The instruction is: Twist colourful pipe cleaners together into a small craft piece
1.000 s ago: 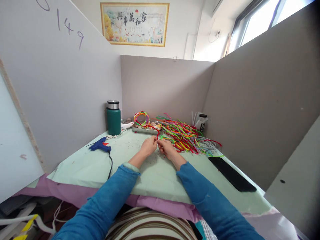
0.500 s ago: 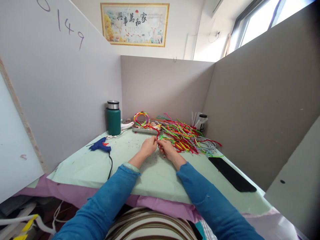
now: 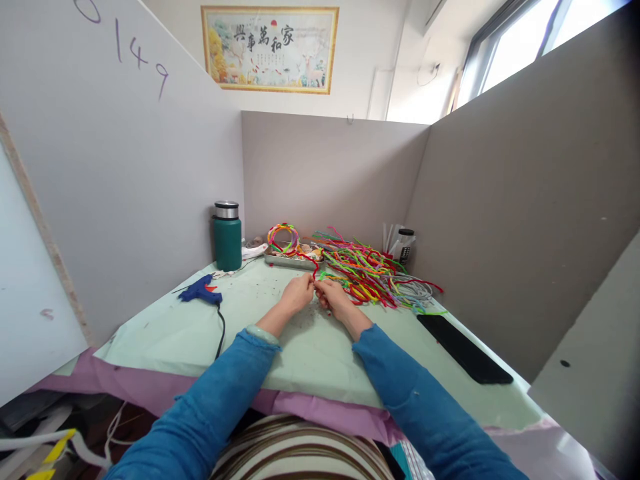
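Observation:
A red fuzzy stem point(image 3: 315, 267) rises in a wavy line from between my fingertips toward the metal tray point(image 3: 295, 261). My left hand point(image 3: 299, 292) pinches it, fingers closed. Touching it at the fingertips, my right hand point(image 3: 334, 297) is also closed on the red stem's lower end, which is mostly hidden. Just behind and to the right lies a big heap of coloured fuzzy stems point(image 3: 367, 267). A ring of twisted coloured stems point(image 3: 283, 239) leans upright in the tray, among small pale pieces.
On the left are a green bottle point(image 3: 227, 240) and a blue glue gun point(image 3: 201, 291) with its black cord. A black flat object point(image 3: 465, 348) lies at the right. Behind the heap stands a black-lidded jar point(image 3: 404, 245). Grey panels point(image 3: 330, 173) enclose the table.

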`<state>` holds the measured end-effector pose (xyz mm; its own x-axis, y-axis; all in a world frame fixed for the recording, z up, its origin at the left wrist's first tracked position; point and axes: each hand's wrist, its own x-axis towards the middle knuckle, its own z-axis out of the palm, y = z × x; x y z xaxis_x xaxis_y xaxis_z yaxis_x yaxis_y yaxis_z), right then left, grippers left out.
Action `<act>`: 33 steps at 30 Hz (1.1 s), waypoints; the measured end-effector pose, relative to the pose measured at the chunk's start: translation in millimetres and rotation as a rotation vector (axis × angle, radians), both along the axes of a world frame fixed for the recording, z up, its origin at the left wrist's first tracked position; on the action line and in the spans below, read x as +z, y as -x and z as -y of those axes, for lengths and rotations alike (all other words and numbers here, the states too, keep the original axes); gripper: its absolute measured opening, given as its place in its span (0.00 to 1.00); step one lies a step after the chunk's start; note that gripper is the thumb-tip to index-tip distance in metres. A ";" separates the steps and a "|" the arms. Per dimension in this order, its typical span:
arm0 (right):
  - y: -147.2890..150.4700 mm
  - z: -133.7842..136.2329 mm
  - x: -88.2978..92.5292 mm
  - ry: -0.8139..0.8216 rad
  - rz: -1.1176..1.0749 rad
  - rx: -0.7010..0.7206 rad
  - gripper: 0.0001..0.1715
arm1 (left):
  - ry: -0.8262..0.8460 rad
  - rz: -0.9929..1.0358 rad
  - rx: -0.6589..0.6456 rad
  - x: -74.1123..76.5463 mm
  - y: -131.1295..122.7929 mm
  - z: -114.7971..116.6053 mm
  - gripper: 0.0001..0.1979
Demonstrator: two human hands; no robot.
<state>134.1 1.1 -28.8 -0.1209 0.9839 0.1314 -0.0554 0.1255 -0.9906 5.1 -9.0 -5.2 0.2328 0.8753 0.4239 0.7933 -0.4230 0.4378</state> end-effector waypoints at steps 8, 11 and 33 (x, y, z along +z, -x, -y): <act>1.3 2.7 0.4 -0.018 0.041 -0.035 0.14 | -0.008 -0.031 0.004 -2.5 0.3 -3.1 0.13; 1.8 3.6 0.6 -0.019 0.055 -0.044 0.14 | -0.010 -0.050 0.005 -2.5 0.1 -2.6 0.13; 2.1 3.1 -0.9 -0.037 0.129 -0.040 0.14 | 0.002 -0.137 0.060 -3.0 -1.7 -0.2 0.15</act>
<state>132.0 -2.0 -29.7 -0.1002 0.9830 0.1536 0.0777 0.1616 -0.9838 6.7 -8.9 -8.2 0.2353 0.8901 0.3904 0.8695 -0.3723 0.3247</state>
